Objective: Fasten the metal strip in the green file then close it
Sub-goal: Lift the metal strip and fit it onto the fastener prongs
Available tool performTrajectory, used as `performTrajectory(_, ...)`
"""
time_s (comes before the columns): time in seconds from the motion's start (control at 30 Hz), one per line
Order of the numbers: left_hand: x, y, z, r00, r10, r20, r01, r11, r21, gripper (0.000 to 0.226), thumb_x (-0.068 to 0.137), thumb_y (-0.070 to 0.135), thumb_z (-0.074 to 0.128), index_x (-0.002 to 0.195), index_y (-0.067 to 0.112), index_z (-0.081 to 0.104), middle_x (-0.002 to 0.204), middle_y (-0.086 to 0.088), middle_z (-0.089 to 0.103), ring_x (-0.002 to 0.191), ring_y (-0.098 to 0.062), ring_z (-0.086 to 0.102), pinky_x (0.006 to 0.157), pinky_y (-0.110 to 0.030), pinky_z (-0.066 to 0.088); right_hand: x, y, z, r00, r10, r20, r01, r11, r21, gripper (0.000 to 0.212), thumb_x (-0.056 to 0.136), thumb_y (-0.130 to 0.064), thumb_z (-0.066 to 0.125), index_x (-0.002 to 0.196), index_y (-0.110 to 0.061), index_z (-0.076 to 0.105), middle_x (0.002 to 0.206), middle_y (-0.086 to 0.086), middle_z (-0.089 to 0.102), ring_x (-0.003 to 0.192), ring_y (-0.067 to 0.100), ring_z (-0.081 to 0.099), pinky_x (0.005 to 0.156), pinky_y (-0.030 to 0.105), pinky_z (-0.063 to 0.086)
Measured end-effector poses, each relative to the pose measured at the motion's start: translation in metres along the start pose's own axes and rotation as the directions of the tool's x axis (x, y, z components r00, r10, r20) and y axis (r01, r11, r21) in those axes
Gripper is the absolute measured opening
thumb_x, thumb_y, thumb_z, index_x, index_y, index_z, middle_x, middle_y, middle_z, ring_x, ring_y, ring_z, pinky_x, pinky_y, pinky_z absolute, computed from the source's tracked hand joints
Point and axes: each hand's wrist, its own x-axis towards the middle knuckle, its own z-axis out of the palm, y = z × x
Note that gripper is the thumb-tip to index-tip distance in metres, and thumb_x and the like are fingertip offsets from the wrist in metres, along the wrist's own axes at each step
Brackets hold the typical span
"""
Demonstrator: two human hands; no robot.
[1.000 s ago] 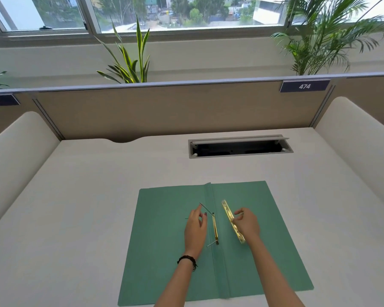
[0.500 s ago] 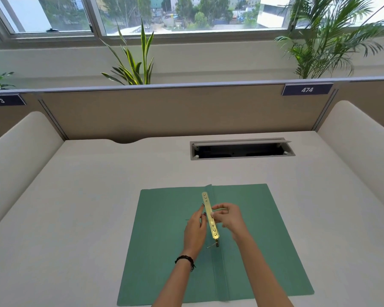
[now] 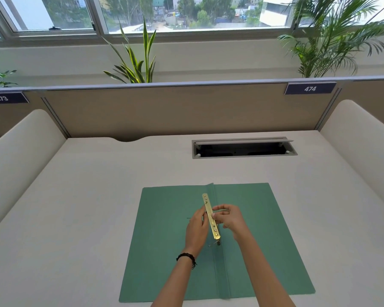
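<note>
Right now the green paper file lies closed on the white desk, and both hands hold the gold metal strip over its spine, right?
Not quite: the head view shows the green paper file lying open, both covers flat. The left hand and right hand do hold the gold metal strip over its spine.

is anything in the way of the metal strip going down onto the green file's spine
Nothing visible blocks it. The metal strip is pinched between the left hand and right hand over the fold of the open green file. Only a thin prong sticks out beneath its near end, which looks like part of the fastener.

Shiny brass-toned metal strip (image 3: 211,216), matt green card file (image 3: 164,240), smooth matt desk (image 3: 87,207)
</note>
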Motion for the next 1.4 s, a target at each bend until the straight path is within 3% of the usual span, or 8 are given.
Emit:
performTrajectory(0.17,-0.003,-0.016,-0.011,0.987,-0.092,0.134,0.085,0.995,0.058,0.031,0.095,0.018,0.041,0.12,0.03,0.056,0.082,0.001,0.063,0.053,-0.006,0.046,0.055,-0.029,0.043,0.003,0.007,0.0,1.0,0.024,-0.001,-0.024,1.0,-0.006,0.015,0.08,0.007,0.062,0.092,-0.003,0.062,0.068,0.008,0.065,0.051,0.009,0.061,0.034,0.011,0.036)
performTrajectory(0.23,-0.007,-0.026,-0.021,0.945,-0.157,0.289,0.152,0.988,0.038,0.024,0.093,0.013,0.046,0.109,0.025,0.059,0.078,0.002,0.063,0.058,-0.011,0.052,0.063,-0.039,0.051,0.005,0.012,0.001,0.999,0.045,-0.006,-0.045,0.999,-0.009,0.016,0.08,0.007,0.063,0.093,-0.002,0.062,0.072,0.013,0.065,0.052,0.011,0.06,0.036,0.012,0.038)
performTrajectory(0.33,-0.016,-0.036,-0.034,0.748,-0.149,0.647,0.176,0.984,0.023,0.028,0.088,0.015,0.061,0.111,0.03,0.054,0.084,0.007,0.062,0.064,-0.011,0.055,0.062,-0.027,0.049,0.006,0.017,0.002,0.998,0.068,0.004,-0.068,0.997,-0.022,0.017,0.08,0.006,0.063,0.095,-0.003,0.062,0.083,0.017,0.065,0.057,0.015,0.059,0.046,0.022,0.035)
performTrajectory(0.4,-0.019,-0.038,-0.036,0.66,-0.127,0.74,0.175,0.984,0.013,0.039,0.084,0.017,0.067,0.118,0.032,0.053,0.09,0.008,0.064,0.065,-0.011,0.053,0.059,-0.022,0.043,0.007,0.019,0.002,0.997,0.071,0.006,-0.07,0.997,-0.02,0.018,0.08,0.006,0.063,0.095,-0.003,0.062,0.083,0.016,0.065,0.057,0.015,0.059,0.047,0.022,0.035)
performTrajectory(0.63,-0.015,-0.032,-0.027,0.802,-0.09,0.591,0.166,0.983,-0.076,0.02,0.09,0.018,0.059,0.104,0.01,0.072,0.083,0.006,0.073,0.059,-0.007,0.043,0.058,-0.021,0.04,0.009,0.02,0.002,0.997,0.069,0.019,-0.069,0.998,0.002,0.018,0.079,0.003,0.065,0.094,-0.006,0.063,0.079,0.012,0.066,0.059,0.015,0.06,0.052,0.024,0.035)
performTrajectory(0.8,-0.009,-0.029,-0.024,0.793,-0.072,0.605,0.145,0.987,-0.072,0.023,0.092,0.018,0.057,0.102,0.003,0.071,0.108,-0.015,0.072,0.059,0.0,0.053,0.059,-0.015,0.046,0.01,0.017,-0.003,0.997,0.062,0.035,-0.063,0.998,0.021,0.016,0.08,0.001,0.065,0.091,-0.011,0.065,0.071,0.0,0.067,0.059,0.01,0.063,0.055,0.025,0.037)
performTrajectory(1.1,-0.004,-0.029,-0.021,0.794,-0.063,0.604,0.117,0.992,-0.05,0.023,0.092,0.018,0.056,0.099,0.003,0.072,0.109,-0.015,0.072,0.071,-0.013,0.059,0.061,-0.016,0.049,0.008,0.015,-0.004,0.998,0.043,0.052,-0.045,0.998,0.032,0.015,0.08,-0.002,0.066,0.09,-0.013,0.066,0.071,-0.002,0.068,0.056,0.006,0.063,0.058,0.026,0.038)
performTrajectory(1.4,-0.005,-0.03,-0.018,0.798,-0.046,0.6,0.106,0.992,-0.065,0.024,0.092,0.014,0.056,0.1,-0.002,0.071,0.108,-0.018,0.072,0.068,0.001,0.063,0.058,-0.013,0.05,0.006,0.018,-0.002,0.998,0.027,0.057,-0.03,0.999,0.042,0.016,0.08,0.001,0.066,0.084,-0.014,0.065,0.07,0.0,0.068,0.058,0.008,0.063,0.056,0.026,0.039)
